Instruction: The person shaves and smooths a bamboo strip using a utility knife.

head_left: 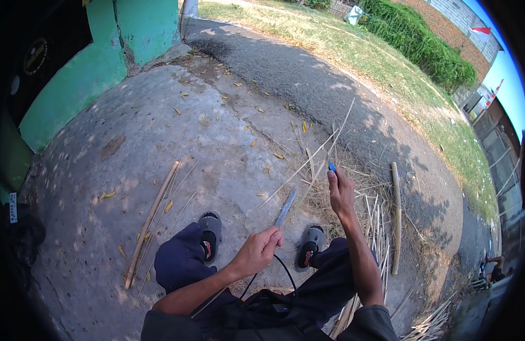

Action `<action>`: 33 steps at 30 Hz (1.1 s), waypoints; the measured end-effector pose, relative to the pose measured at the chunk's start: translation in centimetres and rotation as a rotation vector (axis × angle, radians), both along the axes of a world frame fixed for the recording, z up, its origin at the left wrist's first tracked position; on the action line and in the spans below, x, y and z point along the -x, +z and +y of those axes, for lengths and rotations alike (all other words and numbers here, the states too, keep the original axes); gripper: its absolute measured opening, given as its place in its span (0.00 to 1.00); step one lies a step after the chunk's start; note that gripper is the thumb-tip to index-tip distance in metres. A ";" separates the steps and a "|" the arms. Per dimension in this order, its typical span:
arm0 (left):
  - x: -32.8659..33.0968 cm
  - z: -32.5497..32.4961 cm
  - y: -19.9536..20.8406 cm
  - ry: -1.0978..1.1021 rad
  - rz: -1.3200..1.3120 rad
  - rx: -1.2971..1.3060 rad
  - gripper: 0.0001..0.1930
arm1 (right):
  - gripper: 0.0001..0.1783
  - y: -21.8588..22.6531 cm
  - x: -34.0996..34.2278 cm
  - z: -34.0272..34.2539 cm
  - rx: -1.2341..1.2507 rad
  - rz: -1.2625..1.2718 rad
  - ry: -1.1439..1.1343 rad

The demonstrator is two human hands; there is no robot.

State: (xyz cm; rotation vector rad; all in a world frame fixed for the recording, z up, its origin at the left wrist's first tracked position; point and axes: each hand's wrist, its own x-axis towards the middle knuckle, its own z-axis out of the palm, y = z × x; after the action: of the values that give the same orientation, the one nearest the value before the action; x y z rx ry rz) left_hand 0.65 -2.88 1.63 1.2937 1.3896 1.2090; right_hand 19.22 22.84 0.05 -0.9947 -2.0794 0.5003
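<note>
With the left hand [257, 250] we grip a knife [286, 208] by its near end, and it points forward. To the right of the knife, the right hand [342, 196] is closed on a small blue thing [332, 167], but we cannot tell what it is. Thin pale strips [375, 224] lie on the ground [217, 148] right of the knife, and a brown stick [151, 224] lies to its left. Far beyond the knife, we see grass [308, 28] and a green hedge [410, 42].
</note>
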 end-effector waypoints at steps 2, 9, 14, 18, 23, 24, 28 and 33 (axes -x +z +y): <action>-0.2 -0.9 0.5 -0.048 0.019 -0.023 0.16 | 0.30 0.5 -1.6 3.6 0.036 0.009 -0.122; 1.4 -0.2 -2.1 0.034 -0.099 0.029 0.16 | 0.32 -1.0 -5.6 5.3 0.427 0.319 -0.208; 2.5 0.4 -1.8 -0.015 -0.407 0.141 0.13 | 0.23 2.0 -2.1 -0.8 0.623 0.389 0.097; 2.3 1.0 -1.6 -0.044 -0.540 0.216 0.12 | 0.18 1.3 0.2 -4.2 0.458 0.136 0.364; 1.7 1.7 -1.6 -0.022 -0.494 0.196 0.11 | 0.17 1.1 1.6 -7.6 0.303 -0.113 0.406; 1.6 1.9 -1.5 -0.012 -0.481 0.187 0.11 | 0.16 0.8 1.6 -8.0 0.253 -0.148 0.405; 1.0 2.3 -3.4 0.064 -0.307 0.024 0.09 | 0.17 0.1 1.9 -8.9 0.174 -0.180 0.369; 0.8 2.2 -3.2 0.111 -0.178 0.039 0.09 | 0.18 0.0 2.1 -9.6 0.176 -0.239 0.385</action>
State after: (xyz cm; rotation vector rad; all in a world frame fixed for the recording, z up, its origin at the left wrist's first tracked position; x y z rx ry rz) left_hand -0.11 -0.64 -1.54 1.0661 1.3628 1.3319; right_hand 17.13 13.23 0.02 -0.7794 -2.4937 0.8034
